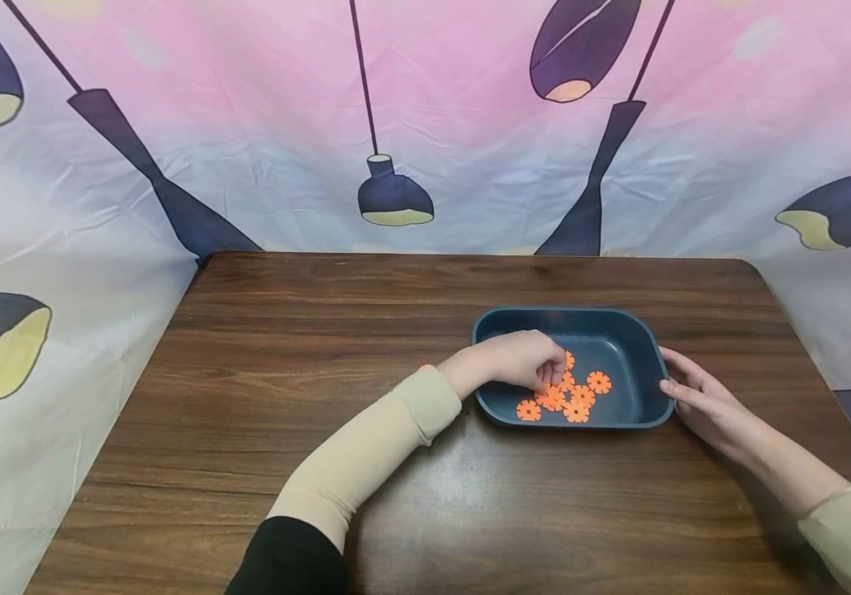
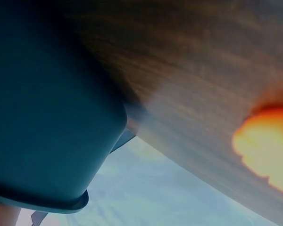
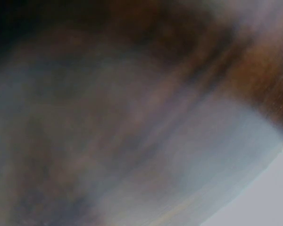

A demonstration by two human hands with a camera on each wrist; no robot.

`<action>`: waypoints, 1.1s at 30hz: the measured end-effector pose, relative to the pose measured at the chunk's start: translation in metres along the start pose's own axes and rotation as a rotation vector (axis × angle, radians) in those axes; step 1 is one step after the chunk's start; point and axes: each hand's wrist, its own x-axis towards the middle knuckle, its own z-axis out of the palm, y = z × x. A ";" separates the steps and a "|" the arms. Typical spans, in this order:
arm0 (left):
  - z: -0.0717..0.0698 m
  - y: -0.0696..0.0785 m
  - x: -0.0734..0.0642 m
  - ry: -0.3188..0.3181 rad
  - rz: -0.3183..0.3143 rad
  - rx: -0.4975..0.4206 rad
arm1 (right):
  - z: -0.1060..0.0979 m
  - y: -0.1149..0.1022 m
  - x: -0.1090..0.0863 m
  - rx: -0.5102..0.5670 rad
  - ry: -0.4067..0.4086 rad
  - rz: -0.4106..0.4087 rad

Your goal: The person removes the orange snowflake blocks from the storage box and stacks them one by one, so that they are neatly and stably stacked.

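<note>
A dark teal rectangular tray (image 1: 622, 355) sits on the table, with several orange notched plastic discs (image 1: 599, 382) grouped in its left and middle part. Over that group hangs my left hand (image 1: 518, 357), reaching across the left rim with its fingers bent down among the discs. Whether the fingertips pinch a disc is hidden. On the tray's right end, my right hand (image 1: 708, 405) holds the rim, thumb on top and fingers along the outer wall. The left wrist view has the tray's outer wall (image 2: 52, 122) close up and a blurred orange disc (image 2: 269, 146) on the table.
The brown wood-grain table (image 1: 284, 355) extends left and in front of the tray. A patterned cloth (image 1: 284, 124) with printed lamps hangs behind its back edge. Just behind the left cuff, a sliver of orange disc (image 1: 425, 366) shows. The right wrist view is mostly blurred.
</note>
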 end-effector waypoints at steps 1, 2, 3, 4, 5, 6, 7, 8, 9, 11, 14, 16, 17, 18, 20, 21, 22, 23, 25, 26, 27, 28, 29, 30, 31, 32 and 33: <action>-0.001 0.000 -0.001 0.004 0.009 0.005 | 0.000 0.000 0.000 -0.004 0.000 0.001; -0.001 0.000 -0.001 0.009 0.017 0.010 | 0.000 0.000 0.000 -0.006 0.001 0.001; -0.002 0.000 -0.002 0.015 0.025 0.012 | 0.001 0.000 0.000 -0.010 0.001 0.001; -0.003 0.000 -0.003 0.021 0.032 0.015 | 0.001 0.000 0.000 -0.014 0.003 0.001; -0.004 0.000 -0.004 0.027 0.037 0.015 | 0.001 0.000 0.000 -0.016 0.002 0.000; -0.005 0.000 -0.005 0.034 0.044 0.011 | 0.002 0.000 0.000 -0.020 0.004 -0.001; -0.006 0.000 -0.006 0.041 0.051 0.004 | 0.002 0.000 0.000 -0.021 0.001 -0.003; -0.008 0.000 -0.007 0.049 0.055 -0.006 | 0.002 0.000 0.000 -0.021 -0.001 -0.007; -0.009 0.000 -0.009 0.056 0.059 -0.015 | 0.002 0.000 0.000 -0.023 -0.001 -0.008; -0.011 -0.001 -0.012 0.076 0.072 -0.029 | 0.003 -0.001 0.000 -0.024 -0.002 -0.007; -0.015 -0.002 -0.017 0.108 0.080 -0.050 | 0.003 -0.002 0.000 -0.030 -0.003 -0.002; -0.018 -0.003 -0.022 0.126 0.083 -0.056 | 0.003 -0.002 0.000 -0.036 -0.003 0.002; -0.020 -0.003 -0.024 0.134 0.081 -0.061 | 0.003 -0.002 0.000 -0.037 -0.007 0.002; -0.022 -0.003 -0.027 0.142 0.079 -0.068 | 0.003 -0.002 0.000 -0.037 -0.007 0.000; -0.027 -0.003 -0.033 0.153 0.077 -0.078 | 0.003 -0.002 -0.001 -0.038 -0.005 -0.001; -0.029 -0.003 -0.036 0.160 0.075 -0.082 | 0.003 -0.002 -0.001 -0.040 -0.006 0.001; -0.032 -0.004 -0.040 0.168 0.074 -0.088 | 0.003 -0.002 -0.001 -0.040 -0.004 0.002; -0.035 -0.004 -0.043 0.176 0.073 -0.091 | 0.002 -0.002 -0.001 -0.041 -0.006 0.004; -0.040 -0.005 -0.051 0.190 0.072 -0.099 | 0.003 -0.003 -0.001 -0.044 0.001 0.010; -0.042 -0.006 -0.054 0.199 0.072 -0.100 | 0.002 -0.003 -0.001 -0.044 0.002 0.013; -0.045 -0.006 -0.058 0.206 0.070 -0.106 | 0.003 -0.003 -0.001 -0.044 0.002 0.016; -0.047 -0.007 -0.062 0.215 0.069 -0.110 | 0.003 -0.004 -0.001 -0.045 0.005 0.018; -0.049 -0.009 -0.065 0.223 0.067 -0.118 | 0.003 -0.004 -0.001 -0.047 0.003 0.020; -0.050 -0.010 -0.069 0.232 0.064 -0.128 | 0.003 -0.004 -0.001 -0.049 0.006 0.022; -0.052 -0.012 -0.073 0.241 0.061 -0.136 | 0.003 -0.005 -0.001 -0.051 0.004 0.023; -0.053 -0.014 -0.076 0.251 0.058 -0.145 | 0.003 -0.005 -0.001 -0.051 0.004 0.024; -0.054 -0.016 -0.080 0.260 0.055 -0.153 | 0.003 -0.005 -0.001 -0.052 0.000 0.024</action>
